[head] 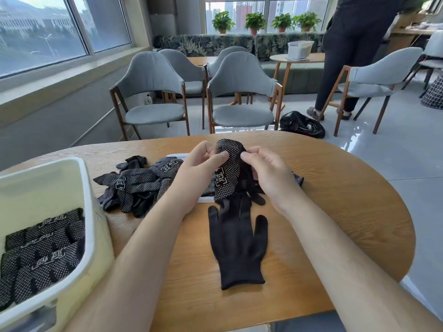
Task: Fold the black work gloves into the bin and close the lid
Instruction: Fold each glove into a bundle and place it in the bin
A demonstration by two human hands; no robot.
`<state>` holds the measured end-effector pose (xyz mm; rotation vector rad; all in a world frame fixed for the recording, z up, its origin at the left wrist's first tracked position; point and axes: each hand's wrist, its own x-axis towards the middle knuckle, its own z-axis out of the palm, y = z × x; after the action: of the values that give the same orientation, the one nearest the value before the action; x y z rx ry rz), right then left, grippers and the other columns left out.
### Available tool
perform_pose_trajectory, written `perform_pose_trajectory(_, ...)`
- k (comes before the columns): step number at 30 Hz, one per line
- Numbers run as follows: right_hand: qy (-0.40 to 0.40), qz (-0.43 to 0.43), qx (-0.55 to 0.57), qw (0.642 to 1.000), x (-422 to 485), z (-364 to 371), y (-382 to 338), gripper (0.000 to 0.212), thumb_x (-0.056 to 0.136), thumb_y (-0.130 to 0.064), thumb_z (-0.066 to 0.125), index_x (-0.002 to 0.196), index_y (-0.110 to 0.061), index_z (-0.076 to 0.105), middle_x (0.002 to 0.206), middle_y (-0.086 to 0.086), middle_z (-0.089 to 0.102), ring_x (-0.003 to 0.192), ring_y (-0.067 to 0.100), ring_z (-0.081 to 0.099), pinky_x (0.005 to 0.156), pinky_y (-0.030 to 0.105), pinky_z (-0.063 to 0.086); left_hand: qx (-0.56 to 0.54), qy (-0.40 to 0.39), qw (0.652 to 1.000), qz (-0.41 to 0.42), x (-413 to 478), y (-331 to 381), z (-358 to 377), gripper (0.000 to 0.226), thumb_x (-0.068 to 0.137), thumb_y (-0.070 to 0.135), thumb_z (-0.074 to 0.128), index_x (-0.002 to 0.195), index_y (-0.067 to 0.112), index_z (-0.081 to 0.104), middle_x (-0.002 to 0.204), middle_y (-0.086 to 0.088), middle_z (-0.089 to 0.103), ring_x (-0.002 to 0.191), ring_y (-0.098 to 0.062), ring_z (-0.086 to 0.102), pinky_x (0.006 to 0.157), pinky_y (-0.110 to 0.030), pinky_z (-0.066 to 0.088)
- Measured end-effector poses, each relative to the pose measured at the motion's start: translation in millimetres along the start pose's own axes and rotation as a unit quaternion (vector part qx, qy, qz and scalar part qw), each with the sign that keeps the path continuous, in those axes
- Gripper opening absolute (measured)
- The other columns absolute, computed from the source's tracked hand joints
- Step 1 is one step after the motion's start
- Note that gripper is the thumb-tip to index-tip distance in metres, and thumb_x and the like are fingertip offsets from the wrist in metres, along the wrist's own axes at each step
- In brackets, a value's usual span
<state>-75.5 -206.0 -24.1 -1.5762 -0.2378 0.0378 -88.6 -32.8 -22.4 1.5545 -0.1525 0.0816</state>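
My left hand (pixel 203 161) and my right hand (pixel 266 168) both pinch a black dotted work glove (pixel 230 171) by its cuff, holding it up above the middle of the table. Below it a plain black glove (pixel 236 243) lies flat, fingers pointing away from me. A heap of dotted gloves (pixel 136 185) lies to the left of my hands. The cream bin (pixel 88 212) stands at the near left with several folded gloves (pixel 40 257) inside. A white lid (pixel 176 156) lies partly hidden under the heap and my left hand.
The wooden table (pixel 335 200) has a rounded far edge. Grey chairs (pixel 242 92) stand beyond it. A black bag (pixel 302 124) lies on the floor at the right, and a person (pixel 352 44) in dark clothes stands at the back right.
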Motion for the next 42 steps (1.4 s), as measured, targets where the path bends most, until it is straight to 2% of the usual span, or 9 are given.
perform_pose_trajectory(5, -0.012, 0.034, 0.031, 0.999, -6, -4, -11, 0.021, 0.1, -0.034, 0.062, 0.11, -0.016, 0.065, 0.106, 0.001, 0.075, 0.096, 0.013, 0.071, 0.069, 0.029, 0.056, -0.08, -0.01, 0.997, -0.008, -13, -2, 1, 0.03, 0.09, 0.019, 0.074, 0.082, 0.021, 0.046, 0.093, -0.013, 0.057, 0.091, -0.026, 0.054, 0.084, -0.044, 0.042)
perform_pose_trajectory(8, -0.071, 0.035, 0.016, 0.997, -10, -11, -12, 0.051, 0.086, -0.028, 0.08, 0.129, -0.02, 0.054, 0.114, 0.002, 0.075, 0.104, 0.02, 0.073, 0.08, 0.039, 0.061, -0.082, 0.021, 0.996, 0.005, -18, 1, 1, 0.027, 0.09, 0.008, 0.073, 0.084, 0.019, 0.049, 0.096, -0.011, 0.063, 0.088, -0.027, 0.06, 0.082, -0.045, 0.049)
perform_pose_trajectory(10, -0.075, 0.027, 0.004, 0.997, -12, -12, -14, 0.047, 0.09, -0.016, 0.077, 0.131, -0.024, 0.055, 0.113, 0.004, 0.076, 0.102, 0.025, 0.074, 0.079, 0.041, 0.062, -0.065, 0.049, 0.997, 0.002, -19, 1, 0, 0.024, 0.09, 0.008, 0.074, 0.087, 0.018, 0.052, 0.099, -0.012, 0.065, 0.086, -0.028, 0.063, 0.081, -0.046, 0.052)
perform_pose_trajectory(14, -0.004, 0.006, -0.025, 1.0, -16, -7, -26, 0.029, 0.102, -0.012, 0.055, 0.124, -0.03, 0.063, 0.112, 0.004, 0.072, 0.094, 0.021, 0.074, 0.062, 0.03, 0.058, 0.205, 0.141, 0.965, 0.079, -26, 2, 4, 0.013, 0.09, 0.032, 0.074, 0.093, 0.03, 0.062, 0.113, 0.007, 0.056, 0.097, -0.005, 0.058, 0.084, -0.02, 0.043)
perform_pose_trajectory(19, -0.033, 0.064, 0.038, 0.997, -23, -4, -41, 0.019, 0.1, -0.019, 0.055, 0.117, -0.013, 0.063, 0.11, 0.015, 0.073, 0.096, 0.027, 0.075, 0.075, 0.039, 0.062, 0.288, -0.012, 0.932, 0.218, -45, 16, 11, 0.036, 0.085, 0.05, 0.072, 0.115, 0.031, 0.064, 0.115, 0.019, 0.058, 0.116, -0.01, 0.048, 0.092, -0.009, 0.034)
perform_pose_trajectory(24, -0.146, 0.07, 0.083, 0.983, -33, -11, -49, 0.031, 0.094, -0.006, 0.047, 0.122, 0.003, 0.055, 0.116, 0.016, 0.075, 0.108, 0.029, 0.073, 0.096, 0.046, 0.058, 0.299, 0.086, 0.921, 0.233, -45, 20, 7, 0.016, 0.093, 0.027, 0.07, 0.108, 0.022, 0.068, 0.104, 0.016, 0.067, 0.101, -0.005, 0.06, 0.083, -0.016, 0.045)
perform_pose_trajectory(33, -0.054, 0.021, -0.096, 0.994, -44, -19, -56, 0.017, 0.096, -0.028, 0.07, 0.108, -0.017, 0.066, 0.065, 0.008, 0.072, 0.046, 0.017, 0.061, 0.046, 0.024, 0.042, 0.206, 0.143, 0.952, 0.178, -52, 28, 7, 0.011, 0.095, 0.024, 0.07, 0.104, 0.028, 0.07, 0.083, 0.016, 0.066, 0.07, -0.008, 0.055, 0.068, -0.025, 0.047)
perform_pose_trajectory(37, -0.046, 0.047, -0.079, 0.995, -39, -17, -53, 0.022, 0.098, -0.027, 0.068, 0.117, -0.016, 0.061, 0.083, 0.005, 0.079, 0.06, 0.02, 0.073, 0.047, 0.023, 0.045, 0.255, 0.149, 0.943, 0.154, -46, 31, 10, 0.02, 0.093, 0.024, 0.072, 0.112, 0.028, 0.071, 0.077, 0.017, 0.062, 0.062, -0.001, 0.052, 0.066, -0.017, 0.042)
perform_pose_trajectory(42, -0.025, -0.005, -0.034, 0.999, -34, -13, -45, 0.011, 0.099, -0.017, 0.066, 0.109, -0.012, 0.067, 0.106, 0.002, 0.078, 0.092, 0.02, 0.078, 0.071, 0.034, 0.057, 0.267, 0.152, 0.93, 0.204, -42, 36, 15, 0.01, 0.095, 0.015, 0.069, 0.102, 0.022, 0.069, 0.092, 0.007, 0.07, 0.074, -0.002, 0.067, 0.065, -0.013, 0.046)
